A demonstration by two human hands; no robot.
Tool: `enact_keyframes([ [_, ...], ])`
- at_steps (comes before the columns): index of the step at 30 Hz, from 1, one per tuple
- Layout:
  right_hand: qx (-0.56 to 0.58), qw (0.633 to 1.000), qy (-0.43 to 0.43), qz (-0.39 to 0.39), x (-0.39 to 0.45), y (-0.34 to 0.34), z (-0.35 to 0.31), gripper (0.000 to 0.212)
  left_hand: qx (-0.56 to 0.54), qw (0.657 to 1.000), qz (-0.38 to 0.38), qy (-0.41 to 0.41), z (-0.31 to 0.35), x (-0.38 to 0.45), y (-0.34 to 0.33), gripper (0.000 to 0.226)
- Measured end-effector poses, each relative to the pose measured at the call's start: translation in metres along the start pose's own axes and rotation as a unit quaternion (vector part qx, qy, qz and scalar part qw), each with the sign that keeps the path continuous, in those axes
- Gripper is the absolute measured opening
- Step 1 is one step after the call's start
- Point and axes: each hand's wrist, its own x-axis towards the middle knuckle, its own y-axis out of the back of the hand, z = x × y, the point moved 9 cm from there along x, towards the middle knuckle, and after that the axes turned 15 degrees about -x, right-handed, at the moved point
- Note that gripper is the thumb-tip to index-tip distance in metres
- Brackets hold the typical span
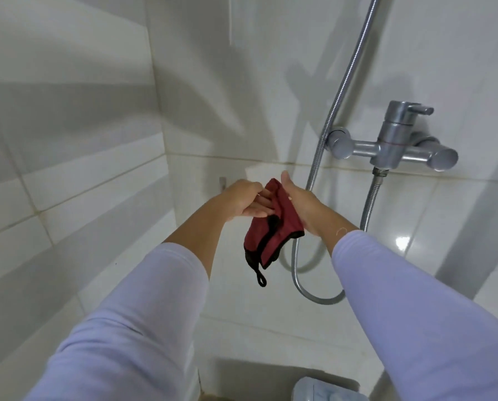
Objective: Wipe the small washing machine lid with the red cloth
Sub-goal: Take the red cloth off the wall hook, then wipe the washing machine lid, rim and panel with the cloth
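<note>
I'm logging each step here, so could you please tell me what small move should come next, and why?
Probably lower the red cloth toward the pale blue appliance at the bottom edge. Both the left hand and right hand hold it bunched up by the wall, well above anything to wipe.

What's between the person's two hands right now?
In the head view, a dark red cloth with black trim is pinched between the left hand and the right hand. Its lower part, with a black loop, hangs free below them.
</note>
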Motion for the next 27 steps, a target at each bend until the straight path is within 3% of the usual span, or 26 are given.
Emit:
enact_keyframes([
  [1, -0.002, 1.000, 0.016, -0.021, -0.011, 0.006, 0.004, 0.072, -0.013, 1.000, -0.023, 0.013, 0.000, -0.007, -0.012, 0.029],
  [4, 0.008, 0.997, 0.034, -0.062, -0.034, 0.025, 0.023, 0.034, 0.043, 0.996, -0.075, 0.027, 0.002, -0.026, -0.043, 0.034],
  [7, 0.005, 0.998, 0.014, -0.059, -0.057, 0.046, 0.040, 0.038, 0.153, 0.986, -0.063, -0.013, 0.004, -0.034, -0.061, 0.040],
  [10, -0.024, 0.997, 0.004, -0.075, -0.083, 0.065, 0.046, 0.025, 0.112, 0.991, -0.060, -0.041, -0.011, -0.038, -0.071, 0.029],
  [14, -0.033, 0.994, -0.006, -0.104, -0.113, 0.088, 0.057, 0.020, -0.012, 0.968, -0.239, 0.080, -0.070, -0.061, -0.120, 0.040],
  [17, -0.062, 0.993, -0.027, -0.098, -0.131, 0.107, 0.069, 0.026, 0.015, 0.949, -0.296, 0.108, -0.098, -0.069, -0.154, 0.048],
  [20, -0.143, 0.988, -0.050, -0.023, -0.141, 0.134, 0.085, 0.030, 0.066, 0.956, -0.263, 0.110, -0.115, -0.063, -0.173, 0.063],
  [23, -0.232, 0.969, -0.041, 0.069, -0.153, 0.159, 0.098, 0.033, 0.105, 0.969, -0.202, 0.092, -0.118, -0.056, -0.183, 0.045],
  [27, -0.200, 0.974, 0.009, 0.109, -0.167, 0.161, 0.120, 0.032, 0.001, 0.973, -0.184, 0.136, -0.128, -0.051, -0.211, 0.038],
])
